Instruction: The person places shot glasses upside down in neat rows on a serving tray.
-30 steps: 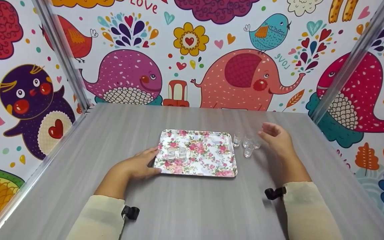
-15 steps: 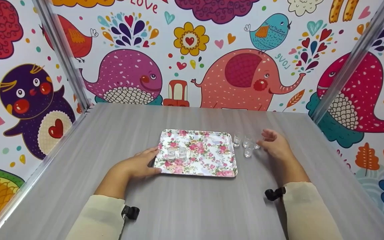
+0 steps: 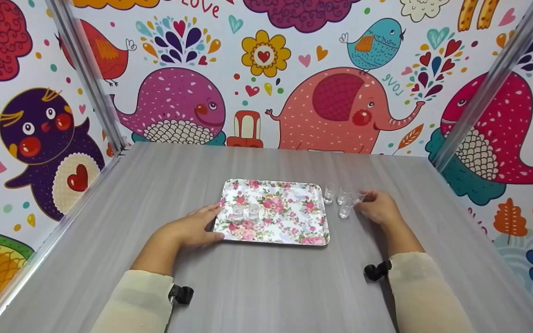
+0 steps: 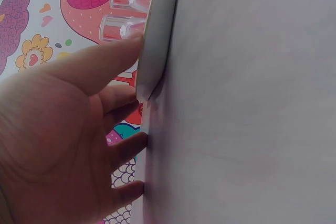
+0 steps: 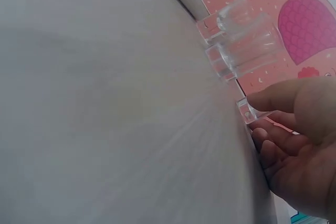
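Note:
Floral tray (image 3: 289, 224) lies on the table, carrying two small clear shot glasses, one a left glass (image 3: 238, 212) and the other a right glass (image 3: 253, 212). My left hand (image 3: 197, 227) rests at the tray's left end, its thumb on the rim near the front corner and its fingers outstretched by the side. Right of the tray, my right hand (image 3: 380, 207) pinches an upright shot glass (image 5: 248, 111) between thumb and fingers, low down near the tabletop. Three more shot glasses stand beside it, the nearest being a front glass (image 3: 345, 210).
A grey wood-grain table (image 3: 266, 286) spreads around the tray. Cartoon-printed walls (image 3: 266, 106) enclose the back and sides, with a metal post (image 3: 93, 78) at the left corner and another metal post (image 3: 488, 88) at the right.
My right hand has come down and toward me onto the rightmost shot glass, its fingers closing on it. The left hand and tray have stayed in place.

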Available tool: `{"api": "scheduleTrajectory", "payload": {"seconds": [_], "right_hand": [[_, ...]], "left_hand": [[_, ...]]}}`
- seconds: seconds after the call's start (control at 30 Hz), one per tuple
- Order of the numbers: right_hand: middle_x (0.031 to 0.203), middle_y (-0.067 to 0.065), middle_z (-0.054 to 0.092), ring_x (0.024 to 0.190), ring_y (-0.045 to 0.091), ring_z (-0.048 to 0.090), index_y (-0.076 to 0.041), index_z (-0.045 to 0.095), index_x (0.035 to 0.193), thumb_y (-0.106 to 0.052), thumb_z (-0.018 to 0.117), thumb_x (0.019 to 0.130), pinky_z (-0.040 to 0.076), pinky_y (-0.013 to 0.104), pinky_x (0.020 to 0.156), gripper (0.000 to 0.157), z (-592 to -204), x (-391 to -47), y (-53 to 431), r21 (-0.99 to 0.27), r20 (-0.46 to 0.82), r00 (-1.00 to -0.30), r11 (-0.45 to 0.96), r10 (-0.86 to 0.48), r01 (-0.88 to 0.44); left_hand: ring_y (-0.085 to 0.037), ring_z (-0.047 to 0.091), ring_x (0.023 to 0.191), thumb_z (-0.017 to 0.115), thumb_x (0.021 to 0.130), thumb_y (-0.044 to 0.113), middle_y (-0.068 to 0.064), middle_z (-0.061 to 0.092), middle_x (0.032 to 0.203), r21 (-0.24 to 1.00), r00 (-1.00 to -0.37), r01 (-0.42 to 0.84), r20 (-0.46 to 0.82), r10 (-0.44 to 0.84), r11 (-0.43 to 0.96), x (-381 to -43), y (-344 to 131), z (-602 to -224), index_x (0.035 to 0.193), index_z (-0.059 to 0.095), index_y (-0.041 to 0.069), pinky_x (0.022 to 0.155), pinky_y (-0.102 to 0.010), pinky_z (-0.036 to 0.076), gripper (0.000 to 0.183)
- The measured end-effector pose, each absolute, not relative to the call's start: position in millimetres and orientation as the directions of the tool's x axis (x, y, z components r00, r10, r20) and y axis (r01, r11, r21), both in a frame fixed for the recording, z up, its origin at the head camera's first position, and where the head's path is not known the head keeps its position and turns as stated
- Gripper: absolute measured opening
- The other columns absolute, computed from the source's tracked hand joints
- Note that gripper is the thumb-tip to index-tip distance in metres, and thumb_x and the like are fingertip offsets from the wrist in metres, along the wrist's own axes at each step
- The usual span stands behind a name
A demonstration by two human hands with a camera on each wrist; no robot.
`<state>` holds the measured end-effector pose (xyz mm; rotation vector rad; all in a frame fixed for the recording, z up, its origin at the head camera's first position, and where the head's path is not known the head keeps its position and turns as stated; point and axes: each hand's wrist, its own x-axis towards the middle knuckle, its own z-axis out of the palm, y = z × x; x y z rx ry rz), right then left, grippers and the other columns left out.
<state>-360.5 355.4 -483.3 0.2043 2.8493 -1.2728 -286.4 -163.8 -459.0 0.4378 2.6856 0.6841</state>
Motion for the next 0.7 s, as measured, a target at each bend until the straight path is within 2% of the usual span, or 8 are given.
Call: {"api": "scheduleTrajectory", "payload": {"seconds": [0.2, 0.4, 0.57, 0.7], "right_hand": [[0.136, 0.026, 0.064, 0.117, 0.036, 0.061, 0.001, 0.064, 0.142, -0.023, 0.074, 0.098, 0.053, 0.051, 0.107, 0.050, -486.2, -361.6, 356.0, -0.734, -0.052, -0.991, 0.668, 0.121, 0.120], [0.135, 0.025, 0.066, 0.117, 0.035, 0.061, 0.001, 0.066, 0.136, -0.027, 0.074, 0.096, 0.054, 0.049, 0.106, 0.049, -486.4, -361.2, 354.0, -0.735, -0.050, -0.987, 0.663, 0.155, 0.142], [0.145, 0.022, 0.061, 0.126, 0.036, 0.059, -0.004, 0.061, 0.144, -0.032, 0.071, 0.101, 0.054, 0.051, 0.114, 0.053, -481.6, -358.4, 352.7, -0.763, -0.123, -0.977, 0.613, 0.174, 0.205], [0.146, 0.019, 0.059, 0.127, 0.034, 0.058, -0.007, 0.058, 0.149, -0.033, 0.070, 0.103, 0.055, 0.045, 0.112, 0.054, -476.2, -357.0, 353.7, -0.795, -0.153, -0.972, 0.563, 0.178, 0.228]], "left_hand": [[-0.051, 0.021, 0.164, 0.071, 0.101, 0.046, -0.012, 0.023, 0.180, 0.509, -0.895, 0.221, -0.233, 0.380, 0.832, -286.5, -164.2, -458.5, 0.170, 0.029, 0.007, 0.131, -0.070, 0.021, 0.089], [-0.049, 0.019, 0.165, 0.070, 0.101, 0.048, -0.006, 0.020, 0.181, 0.496, -0.899, 0.189, -0.260, 0.352, 0.847, -286.9, -164.9, -459.7, 0.171, 0.027, 0.013, 0.131, -0.071, 0.020, 0.090], [-0.049, 0.019, 0.165, 0.071, 0.101, 0.048, -0.007, 0.021, 0.181, 0.496, -0.898, 0.193, -0.258, 0.356, 0.847, -286.6, -164.8, -460.0, 0.171, 0.027, 0.012, 0.131, -0.071, 0.021, 0.090], [-0.048, 0.019, 0.165, 0.071, 0.101, 0.048, -0.007, 0.021, 0.181, 0.496, -0.900, 0.195, -0.254, 0.356, 0.846, -286.6, -164.3, -460.6, 0.171, 0.027, 0.012, 0.131, -0.071, 0.021, 0.090]]}}
